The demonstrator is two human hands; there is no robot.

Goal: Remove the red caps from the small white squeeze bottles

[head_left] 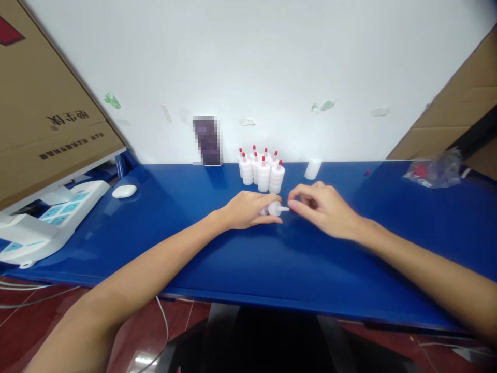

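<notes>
My left hand [254, 210] is wrapped round a white squeeze bottle [275, 209] that lies tilted on its side, nozzle pointing right. At the nozzle's tip, the thumb and fingers of my right hand [320, 207] pinch a small red cap [292, 209], mostly covered by the fingertips. Whether the cap sits on the tip or just beside it I cannot tell. Behind my hands stands a group of several white squeeze bottles [263, 175], upright, each with a red cap on its nozzle.
A white bottle without a nozzle [312, 169] leans near the wall. To the right lie a small red cap [367, 172] and a clear plastic bag [435, 170] with red pieces. At left are a white oval case [124, 191], a white-and-blue device [58, 217] and a cardboard box [58, 93].
</notes>
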